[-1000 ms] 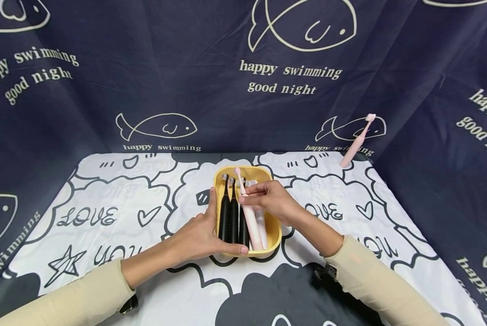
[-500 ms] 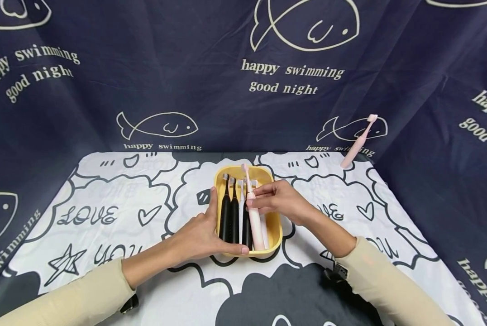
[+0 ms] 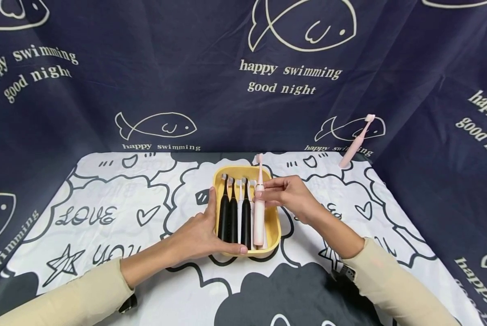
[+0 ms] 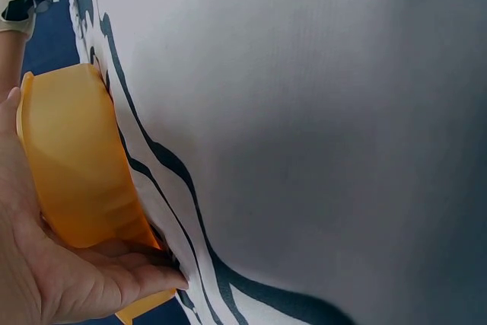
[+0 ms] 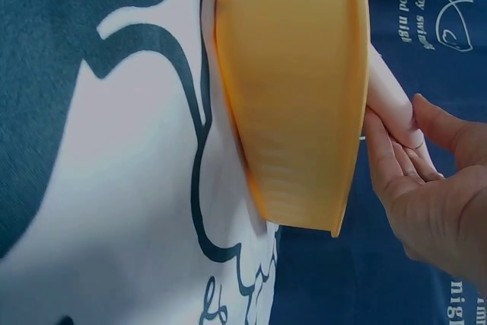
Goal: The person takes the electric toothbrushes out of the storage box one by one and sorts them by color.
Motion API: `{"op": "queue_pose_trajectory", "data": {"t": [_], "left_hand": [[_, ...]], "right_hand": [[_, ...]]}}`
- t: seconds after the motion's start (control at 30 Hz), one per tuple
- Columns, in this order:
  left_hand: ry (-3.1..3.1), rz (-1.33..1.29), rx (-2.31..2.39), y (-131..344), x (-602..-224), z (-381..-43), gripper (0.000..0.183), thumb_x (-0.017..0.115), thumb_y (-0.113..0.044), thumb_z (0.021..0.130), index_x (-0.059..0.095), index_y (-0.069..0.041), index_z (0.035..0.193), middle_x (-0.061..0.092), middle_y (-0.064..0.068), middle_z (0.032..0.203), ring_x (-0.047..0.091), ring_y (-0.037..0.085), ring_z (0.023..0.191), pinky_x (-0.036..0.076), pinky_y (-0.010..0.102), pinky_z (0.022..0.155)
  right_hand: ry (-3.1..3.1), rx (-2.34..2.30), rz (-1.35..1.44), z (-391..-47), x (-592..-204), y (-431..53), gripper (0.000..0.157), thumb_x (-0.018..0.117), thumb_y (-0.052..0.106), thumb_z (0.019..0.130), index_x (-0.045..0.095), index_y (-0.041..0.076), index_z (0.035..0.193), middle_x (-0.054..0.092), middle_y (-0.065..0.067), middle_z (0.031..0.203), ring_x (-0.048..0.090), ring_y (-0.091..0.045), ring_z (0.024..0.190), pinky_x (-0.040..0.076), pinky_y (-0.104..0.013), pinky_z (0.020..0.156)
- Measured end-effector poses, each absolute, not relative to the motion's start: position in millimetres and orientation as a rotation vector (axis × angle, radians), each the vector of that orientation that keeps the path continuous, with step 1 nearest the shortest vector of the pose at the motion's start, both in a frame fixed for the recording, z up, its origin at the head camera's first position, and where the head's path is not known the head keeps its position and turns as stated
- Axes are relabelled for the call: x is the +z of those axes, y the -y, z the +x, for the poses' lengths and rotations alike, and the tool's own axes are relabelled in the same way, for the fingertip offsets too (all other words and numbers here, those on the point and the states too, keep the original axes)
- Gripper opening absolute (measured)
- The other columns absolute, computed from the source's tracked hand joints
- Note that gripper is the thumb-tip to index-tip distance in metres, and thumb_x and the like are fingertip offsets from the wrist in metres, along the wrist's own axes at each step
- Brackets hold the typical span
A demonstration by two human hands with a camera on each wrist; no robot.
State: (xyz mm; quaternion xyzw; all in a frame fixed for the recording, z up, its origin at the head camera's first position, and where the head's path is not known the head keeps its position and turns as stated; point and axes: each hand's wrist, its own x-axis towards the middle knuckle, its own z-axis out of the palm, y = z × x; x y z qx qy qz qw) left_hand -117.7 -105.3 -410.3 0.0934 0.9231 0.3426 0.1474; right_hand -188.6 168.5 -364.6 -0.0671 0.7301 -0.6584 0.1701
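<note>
My right hand [image 3: 289, 195] pinches a pale pink electric toothbrush [image 3: 259, 217] just below its neck. The toothbrush is slightly tilted over the right part of a yellow storage box [image 3: 274, 231], its brush head beyond the far rim. In the right wrist view its pink handle [image 5: 389, 97] shows between thumb and fingers. My left hand [image 3: 196, 235] holds the box's near left corner, thumb along the near side, fingers along the left side. Black electric toothbrushes [image 3: 224, 217] and a slim white toothbrush [image 3: 240, 217] lie side by side inside; another white one is mostly hidden behind the pink one.
Another pink electric toothbrush [image 3: 354, 147] stands tilted at the back right, against the dark blue curtain [image 3: 227, 122]. The patterned white and dark cloth [image 3: 154, 280] covers the table under the box.
My right hand has moved right with the pink toothbrush, which now stands straighter and uncovers the third black toothbrush and a white one. My left hand stays at the box corner.
</note>
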Motion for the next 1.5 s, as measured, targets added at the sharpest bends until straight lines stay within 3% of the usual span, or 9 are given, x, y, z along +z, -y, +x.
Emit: {"op": "queue_pose_trajectory", "data": {"t": [0.33,0.67,0.8,0.97,1.17,1.5], "left_hand": [[-2.656,0.267,0.984,105,-411,-118,0.180,0.090,-0.096,0.059,-0.033,-0.031,0.172,0.075,0.021,0.133,0.069,0.017,0.106,0.058,0.042,0.099],[-2.652,0.266,0.992,106,-411,-118,0.179,0.091,-0.095,0.058,-0.034,-0.034,0.172,0.072,0.023,0.140,0.068,0.017,0.109,0.058,0.043,0.101],[-2.652,0.265,0.989,106,-411,-117,0.179,0.091,-0.095,0.058,-0.034,-0.034,0.171,0.074,0.020,0.135,0.068,0.017,0.107,0.058,0.043,0.100],[-2.658,0.266,0.977,106,-411,-118,0.179,0.090,-0.096,0.058,-0.035,-0.035,0.171,0.074,0.019,0.132,0.068,0.017,0.105,0.058,0.042,0.098],[-2.671,0.275,0.967,106,-412,-118,0.180,0.089,-0.098,0.058,-0.036,-0.034,0.170,0.073,0.022,0.138,0.069,0.018,0.110,0.059,0.043,0.100],[-2.665,0.278,0.966,106,-413,-117,0.179,0.089,-0.097,0.059,-0.036,-0.034,0.170,0.071,0.024,0.143,0.068,0.019,0.113,0.057,0.045,0.103]], "right_hand": [[-2.114,-1.936,-0.198,-194,-349,-180,0.043,0.078,-0.002,0.102,0.066,-0.021,0.138,0.086,0.001,0.100,0.085,-0.011,0.092,0.068,-0.032,0.089],[-2.123,-2.018,-0.202,-200,-334,-191,0.042,0.079,0.000,0.103,0.066,-0.021,0.136,0.087,0.003,0.099,0.086,-0.012,0.094,0.068,-0.033,0.094],[-2.153,-2.045,-0.163,-200,-327,-196,0.043,0.081,0.002,0.102,0.066,-0.018,0.137,0.087,0.005,0.098,0.086,-0.011,0.093,0.068,-0.031,0.092],[-2.158,-2.123,-0.156,-203,-322,-202,0.033,0.083,0.001,0.100,0.072,-0.012,0.128,0.087,0.003,0.095,0.086,-0.012,0.093,0.068,-0.032,0.090],[-2.132,-2.211,-0.157,-208,-319,-212,0.012,0.086,0.000,0.098,0.082,0.004,0.108,0.088,-0.004,0.097,0.087,-0.016,0.090,0.068,-0.033,0.089],[-2.169,-2.248,-0.133,-214,-316,-233,0.012,0.083,-0.002,0.100,0.082,0.008,0.107,0.087,0.002,0.094,0.086,-0.012,0.091,0.068,-0.029,0.087]]}}
